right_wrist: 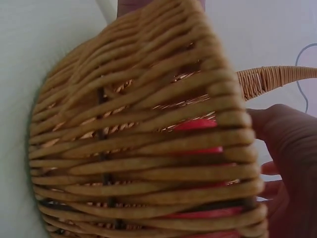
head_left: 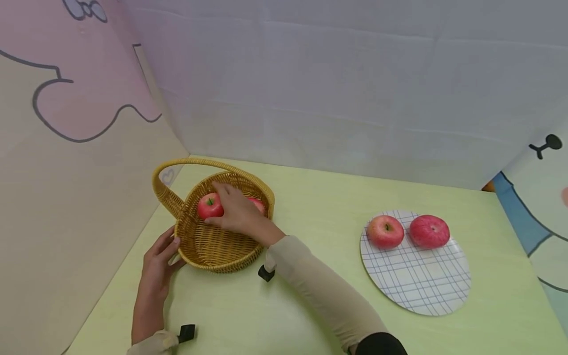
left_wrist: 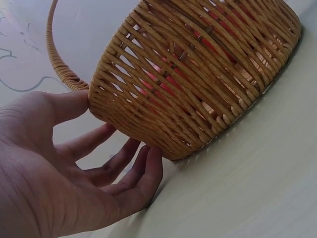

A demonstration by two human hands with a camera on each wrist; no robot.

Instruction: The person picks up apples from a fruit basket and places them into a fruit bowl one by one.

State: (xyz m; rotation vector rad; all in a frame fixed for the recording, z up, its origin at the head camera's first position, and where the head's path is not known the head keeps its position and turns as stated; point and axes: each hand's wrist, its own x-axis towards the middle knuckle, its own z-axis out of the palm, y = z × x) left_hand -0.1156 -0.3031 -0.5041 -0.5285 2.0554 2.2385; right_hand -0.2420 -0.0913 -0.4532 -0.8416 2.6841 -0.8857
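A brown wicker basket (head_left: 213, 251) with a tall arched handle stands at the table's left, holding a red apple (head_left: 207, 207) and another red fruit (head_left: 257, 204) partly covered by my right hand. My left hand (head_left: 157, 256) holds the basket's left side; in the left wrist view its thumb meets the rim and its fingers (left_wrist: 148, 173) curl against the lower wall. Inside the basket, my right hand (head_left: 237, 209) is spread beside the apple, index finger beyond it and thumb at its near edge. The right wrist view shows this hand (right_wrist: 292, 153) partly hidden behind the wicker.
To the right, a round white plate (head_left: 426, 286) with a blue grid pattern bears an apple (head_left: 385, 231) and a pinkish-red round fruit (head_left: 429, 231). The pale green table (head_left: 310, 197) meets a white back wall (head_left: 333, 98) and a cartoon-printed left wall (head_left: 88, 162).
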